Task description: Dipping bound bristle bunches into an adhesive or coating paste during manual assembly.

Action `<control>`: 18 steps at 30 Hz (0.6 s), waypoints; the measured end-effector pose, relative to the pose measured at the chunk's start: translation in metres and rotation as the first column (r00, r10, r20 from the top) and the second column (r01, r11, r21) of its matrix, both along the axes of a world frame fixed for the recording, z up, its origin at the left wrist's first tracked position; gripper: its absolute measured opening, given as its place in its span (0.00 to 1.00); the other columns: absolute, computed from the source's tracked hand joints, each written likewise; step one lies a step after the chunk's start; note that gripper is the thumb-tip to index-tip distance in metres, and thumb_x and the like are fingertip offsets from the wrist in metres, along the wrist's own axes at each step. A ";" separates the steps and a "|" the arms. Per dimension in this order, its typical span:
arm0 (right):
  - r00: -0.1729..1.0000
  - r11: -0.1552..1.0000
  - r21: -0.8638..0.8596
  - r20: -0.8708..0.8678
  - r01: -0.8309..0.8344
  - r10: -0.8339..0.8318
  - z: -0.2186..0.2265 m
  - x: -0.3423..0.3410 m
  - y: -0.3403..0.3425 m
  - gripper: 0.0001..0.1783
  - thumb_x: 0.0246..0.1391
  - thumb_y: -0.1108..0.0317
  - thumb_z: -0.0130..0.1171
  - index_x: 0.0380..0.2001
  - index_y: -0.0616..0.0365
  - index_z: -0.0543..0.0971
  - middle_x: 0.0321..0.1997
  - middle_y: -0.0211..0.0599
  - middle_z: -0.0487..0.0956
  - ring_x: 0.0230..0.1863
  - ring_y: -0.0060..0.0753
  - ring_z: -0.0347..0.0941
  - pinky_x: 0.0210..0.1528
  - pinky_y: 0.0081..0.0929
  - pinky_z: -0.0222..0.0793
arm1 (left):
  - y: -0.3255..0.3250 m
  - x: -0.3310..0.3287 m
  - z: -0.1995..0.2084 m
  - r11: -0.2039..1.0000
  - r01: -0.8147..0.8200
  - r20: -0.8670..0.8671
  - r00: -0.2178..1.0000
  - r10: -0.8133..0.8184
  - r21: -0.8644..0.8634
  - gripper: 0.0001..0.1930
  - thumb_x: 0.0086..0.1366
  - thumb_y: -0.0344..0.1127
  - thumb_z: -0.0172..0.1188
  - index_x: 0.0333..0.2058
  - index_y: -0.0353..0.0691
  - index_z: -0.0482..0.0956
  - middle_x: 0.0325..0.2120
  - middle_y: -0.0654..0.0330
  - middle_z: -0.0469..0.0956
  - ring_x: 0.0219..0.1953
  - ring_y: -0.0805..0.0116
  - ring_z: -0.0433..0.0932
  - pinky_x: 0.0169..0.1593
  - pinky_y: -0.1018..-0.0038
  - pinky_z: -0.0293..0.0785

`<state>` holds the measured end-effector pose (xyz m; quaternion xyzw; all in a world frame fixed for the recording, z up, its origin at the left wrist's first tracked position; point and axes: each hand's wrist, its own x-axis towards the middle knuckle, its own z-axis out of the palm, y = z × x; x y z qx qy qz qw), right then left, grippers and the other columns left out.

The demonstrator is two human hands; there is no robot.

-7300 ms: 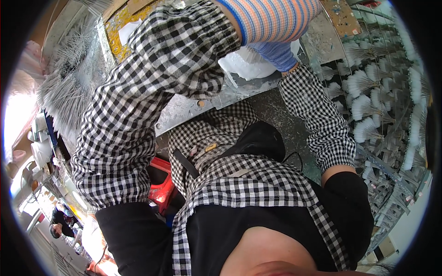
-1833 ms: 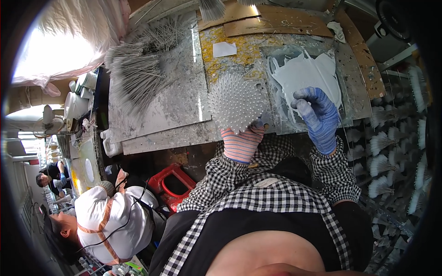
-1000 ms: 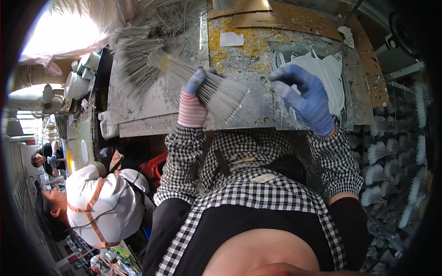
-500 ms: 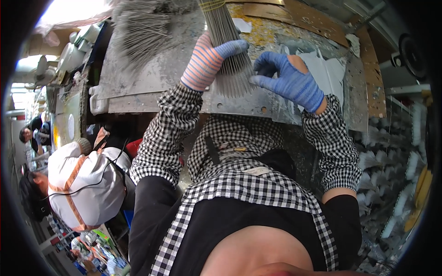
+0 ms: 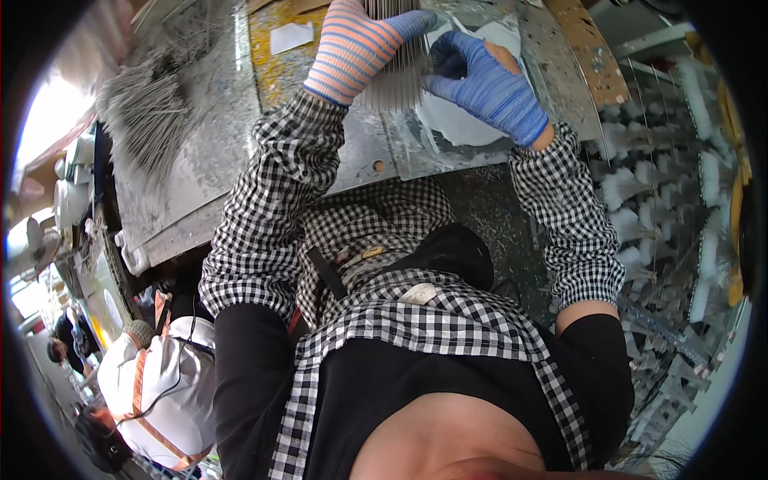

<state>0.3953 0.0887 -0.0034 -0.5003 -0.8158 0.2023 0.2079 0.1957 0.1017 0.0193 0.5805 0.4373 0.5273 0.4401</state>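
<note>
My left hand [image 5: 352, 48], in a striped pink and blue glove, is closed around a thick bundle of thin grey rods [image 5: 396, 76] held upright over the metal worktable [image 5: 216, 152]. In a blue glove, my right hand [image 5: 488, 84] presses its fingers against the right side of the same bundle. Behind my right hand lies a white sheet [image 5: 468, 128] on the table. A big loose heap of the same grey rods [image 5: 148, 116] is spread on the table's left part.
Racks of white tufted pieces [image 5: 664, 200] fill the right side. A person in a white top with orange straps [image 5: 164, 384] sits at lower left, other people farther left. A yellow stained patch with a white label [image 5: 292, 36] marks the table's back.
Both hands have kept hold of the rod bundle and shifted it slightly right and up toward the frame's top. The view has tilted, so the seated person appears lower.
</note>
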 end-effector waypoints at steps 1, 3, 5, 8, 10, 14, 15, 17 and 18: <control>0.999 1.000 -0.002 -0.052 0.016 -0.016 -0.004 0.005 0.003 0.27 0.51 0.51 0.72 0.50 0.55 0.83 0.37 0.36 0.87 0.39 0.35 0.85 0.48 0.32 0.81 | 0.003 0.007 0.003 1.000 -0.004 -0.019 1.000 0.004 0.024 0.20 0.57 0.32 0.72 0.46 0.34 0.75 0.32 0.63 0.79 0.32 0.75 0.77 0.37 0.74 0.77; 0.992 0.999 -0.026 -0.117 0.043 -0.046 -0.011 0.012 0.007 0.29 0.51 0.49 0.72 0.51 0.56 0.83 0.39 0.37 0.88 0.40 0.36 0.86 0.51 0.32 0.81 | 0.008 0.019 0.006 0.997 -0.017 -0.057 0.998 0.021 0.069 0.20 0.57 0.32 0.72 0.45 0.34 0.76 0.32 0.62 0.80 0.32 0.73 0.78 0.37 0.74 0.78; 0.977 0.995 -0.098 -0.210 0.027 -0.047 -0.016 0.018 0.010 0.27 0.55 0.50 0.67 0.50 0.59 0.82 0.39 0.38 0.85 0.42 0.32 0.82 0.50 0.31 0.79 | 0.013 0.027 0.007 0.998 0.006 -0.041 0.999 -0.003 0.059 0.21 0.56 0.32 0.72 0.46 0.33 0.75 0.32 0.61 0.80 0.32 0.73 0.78 0.38 0.73 0.79; 0.895 0.978 -0.194 -0.420 0.071 -0.148 -0.022 0.023 0.011 0.17 0.50 0.66 0.69 0.41 0.64 0.80 0.29 0.30 0.78 0.31 0.20 0.72 0.38 0.24 0.72 | 0.019 0.040 0.002 0.992 0.050 -0.009 0.999 -0.050 0.114 0.22 0.56 0.31 0.71 0.48 0.31 0.75 0.34 0.60 0.81 0.34 0.71 0.80 0.39 0.72 0.80; 0.895 0.986 -0.157 -0.429 0.059 -0.122 -0.024 0.028 0.013 0.18 0.50 0.66 0.70 0.42 0.63 0.80 0.31 0.30 0.79 0.32 0.22 0.73 0.39 0.25 0.73 | 0.022 0.047 -0.002 0.963 0.065 -0.033 0.998 -0.058 0.262 0.23 0.56 0.31 0.71 0.49 0.31 0.75 0.33 0.60 0.81 0.35 0.71 0.80 0.40 0.72 0.80; 0.969 0.959 -0.281 -0.228 0.025 -0.092 -0.036 0.046 0.021 0.18 0.52 0.64 0.71 0.44 0.62 0.82 0.35 0.32 0.83 0.34 0.26 0.77 0.42 0.26 0.75 | 0.027 0.050 -0.011 0.844 0.259 -0.454 0.891 -0.021 0.469 0.26 0.54 0.33 0.72 0.52 0.38 0.76 0.35 0.53 0.83 0.38 0.55 0.83 0.44 0.64 0.80; 0.998 0.968 -0.249 -0.047 0.037 -0.051 -0.043 0.051 0.023 0.24 0.55 0.54 0.67 0.50 0.60 0.81 0.42 0.37 0.83 0.41 0.29 0.78 0.47 0.29 0.76 | 0.028 0.050 -0.014 0.780 0.358 -0.578 0.816 0.006 0.514 0.26 0.53 0.33 0.72 0.52 0.40 0.76 0.36 0.52 0.84 0.39 0.51 0.83 0.45 0.62 0.80; 0.963 0.985 -0.162 0.270 0.066 -0.020 -0.065 0.058 0.027 0.31 0.58 0.45 0.63 0.55 0.58 0.79 0.48 0.42 0.83 0.48 0.33 0.80 0.53 0.32 0.77 | 0.029 0.050 -0.022 0.708 0.469 -0.691 0.722 0.037 0.528 0.24 0.51 0.36 0.73 0.48 0.44 0.78 0.36 0.53 0.82 0.40 0.47 0.81 0.45 0.59 0.78; 0.978 0.994 -0.107 0.206 0.021 0.001 -0.078 0.060 0.029 0.30 0.58 0.46 0.63 0.55 0.58 0.79 0.48 0.42 0.83 0.48 0.33 0.80 0.53 0.32 0.77 | 0.030 0.051 -0.026 0.675 0.516 -0.751 0.655 0.086 0.528 0.23 0.51 0.37 0.73 0.46 0.44 0.78 0.36 0.54 0.81 0.40 0.48 0.80 0.44 0.59 0.78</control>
